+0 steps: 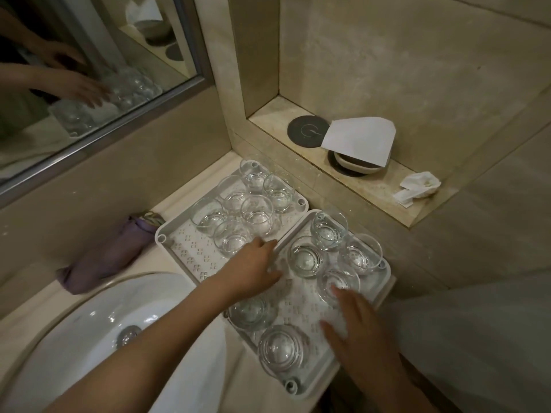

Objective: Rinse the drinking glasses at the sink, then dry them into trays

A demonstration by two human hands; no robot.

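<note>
Left forearm (143,347) crosses the sink (89,329), nearest the viewer; behind the basin lies a rolled purple cloth (104,257). The left hand (253,269) rests, fingers spread and holding nothing, at the seam between the two trays, probably steadying them. The far tray (179,242) carries six glasses (257,214) grouped toward the wall; whether upright or inverted cannot be told. The near tray (301,308) carries six more, apparently mouth-down so that water drains through the perforations. The right hand (362,329) lies flat and open on the near tray, its fingertips (337,290) touching one glass (337,283). On the ledge (372,186): folded paper (357,138) and crumpled tissue (417,186).
</note>
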